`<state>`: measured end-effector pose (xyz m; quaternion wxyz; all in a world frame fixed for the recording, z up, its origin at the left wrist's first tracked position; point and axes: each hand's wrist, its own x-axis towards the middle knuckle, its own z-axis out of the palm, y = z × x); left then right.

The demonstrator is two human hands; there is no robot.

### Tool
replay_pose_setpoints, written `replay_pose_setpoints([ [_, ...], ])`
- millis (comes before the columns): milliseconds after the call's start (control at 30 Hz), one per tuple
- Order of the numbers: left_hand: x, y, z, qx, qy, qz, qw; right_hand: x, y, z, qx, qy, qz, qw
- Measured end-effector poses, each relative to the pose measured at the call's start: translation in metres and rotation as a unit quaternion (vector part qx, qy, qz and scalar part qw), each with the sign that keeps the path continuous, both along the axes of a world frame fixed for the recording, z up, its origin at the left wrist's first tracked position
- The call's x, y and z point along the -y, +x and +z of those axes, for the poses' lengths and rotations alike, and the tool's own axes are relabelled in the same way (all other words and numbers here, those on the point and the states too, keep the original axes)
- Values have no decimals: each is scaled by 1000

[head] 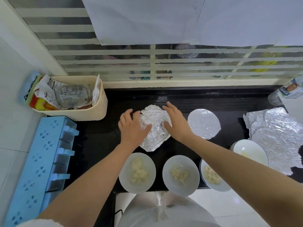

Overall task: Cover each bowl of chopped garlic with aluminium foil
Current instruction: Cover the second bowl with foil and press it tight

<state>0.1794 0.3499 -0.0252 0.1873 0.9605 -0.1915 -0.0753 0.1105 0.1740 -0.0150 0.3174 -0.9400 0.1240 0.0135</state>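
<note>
Behind the open garlic bowls [188,163], my flat left hand [131,128] and right hand [174,122] press flimsy foil [154,133], best pinched at its edges.

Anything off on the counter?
Spare foil sheet at right is crumpled, edges torn. Foil under the left hand and right hand sits loose, a corner jutting out, unlike the wrapped bowl beside it.

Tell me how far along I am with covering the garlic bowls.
Done: the back bowl is sealed in foil. In hand: left hand and right hand press a foil sheet over what looks like a second bowl, hidden beneath. Left: the front-left bowl, front-middle bowl and front-right bowl show bare garlic; the white bowl is also open, contents unclear. Spare foil lies at right.
</note>
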Motion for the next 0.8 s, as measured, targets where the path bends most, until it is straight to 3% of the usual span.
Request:
replay_pose_setpoints([
  [100,8,-14,-5,-12,80,-94,992,-3,0,-4,-33,-30,82,996],
  [200,13,-21,-12,-62,131,-100,984,-7,-5,-11,-87,-32,84,992],
  [367,6,-18,-15,-98,106,-110,983,-3,-13,-10,-101,-29,76,992],
  [633,-7,-4,-7,-46,124,-146,980,4,-7,0,-87,-63,93,990],
  [800,-8,-5,-2,-31,161,-152,975,2,1,-4,-132,-85,134,978],
])
